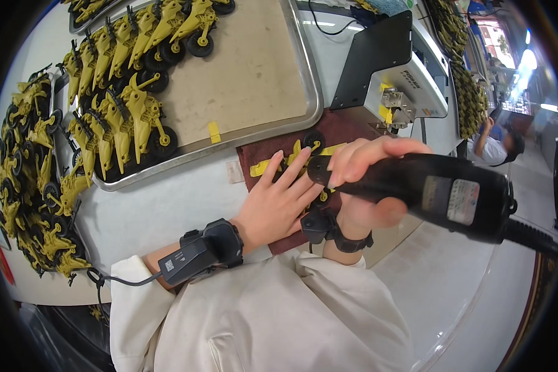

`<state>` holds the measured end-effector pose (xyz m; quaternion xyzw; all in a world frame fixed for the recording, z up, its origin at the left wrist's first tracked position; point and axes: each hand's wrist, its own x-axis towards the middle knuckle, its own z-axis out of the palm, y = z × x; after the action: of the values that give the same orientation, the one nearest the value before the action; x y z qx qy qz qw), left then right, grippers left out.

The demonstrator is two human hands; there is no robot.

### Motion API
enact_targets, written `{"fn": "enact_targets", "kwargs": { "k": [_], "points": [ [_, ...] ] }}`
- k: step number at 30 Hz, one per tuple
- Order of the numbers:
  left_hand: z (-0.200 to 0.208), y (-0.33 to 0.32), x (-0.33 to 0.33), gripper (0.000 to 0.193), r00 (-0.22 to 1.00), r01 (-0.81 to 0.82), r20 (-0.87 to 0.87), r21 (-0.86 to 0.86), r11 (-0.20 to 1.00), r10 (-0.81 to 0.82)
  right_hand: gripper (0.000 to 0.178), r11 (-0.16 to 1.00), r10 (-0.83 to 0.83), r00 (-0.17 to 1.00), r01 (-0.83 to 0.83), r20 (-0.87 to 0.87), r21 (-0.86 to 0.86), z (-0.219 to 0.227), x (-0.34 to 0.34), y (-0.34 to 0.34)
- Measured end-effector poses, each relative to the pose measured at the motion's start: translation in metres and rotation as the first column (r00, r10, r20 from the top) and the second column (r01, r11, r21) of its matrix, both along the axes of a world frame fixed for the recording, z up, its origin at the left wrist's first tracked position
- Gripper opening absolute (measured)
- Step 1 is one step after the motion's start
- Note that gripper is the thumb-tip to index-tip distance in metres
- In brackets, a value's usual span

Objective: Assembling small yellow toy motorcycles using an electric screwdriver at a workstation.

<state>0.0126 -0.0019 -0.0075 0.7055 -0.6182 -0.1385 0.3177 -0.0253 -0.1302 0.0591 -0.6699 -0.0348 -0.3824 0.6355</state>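
Note:
A yellow toy motorcycle [296, 150] with black wheels lies on a maroon cloth [347, 126], partly hidden under my hands. Across it rests my left hand [273, 204], its fingers stretched out and apart, pressing on the toy rather than wrapped round it. My right hand [367, 166] is closed round the front part of a black electric screwdriver [428, 183]. The screwdriver's front end points left, over the toy, close to my left fingers. Its tip and any screw there are hidden.
A metal-rimmed tray [254, 131] at the upper left holds rows of yellow toy motorcycles [124, 124]. More toys are heaped at far left [28, 180]. A white and black machine [406, 84] stands beyond the cloth. A cable trails right from the screwdriver. Another person [496, 146] sits far right.

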Motion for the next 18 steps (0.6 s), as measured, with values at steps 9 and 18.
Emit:
{"fn": "enact_targets", "kwargs": {
  "k": [9, 18],
  "points": [
    [-0.001, -0.003, -0.005, 0.062, 0.991, -0.011, 0.131, 0.018, 1.000, 0.008, 0.079, 0.872, -0.460, 0.855, 0.486, 0.239, -0.059, 0.059, -0.022, -0.041],
    [0.001, 0.000, -0.003, 0.066, 0.995, -0.014, 0.095, 0.033, 0.999, 0.011, 0.058, 0.819, -0.574, 0.819, 0.573, 0.017, 0.023, 0.060, -0.004, -0.061]
  ]
}}
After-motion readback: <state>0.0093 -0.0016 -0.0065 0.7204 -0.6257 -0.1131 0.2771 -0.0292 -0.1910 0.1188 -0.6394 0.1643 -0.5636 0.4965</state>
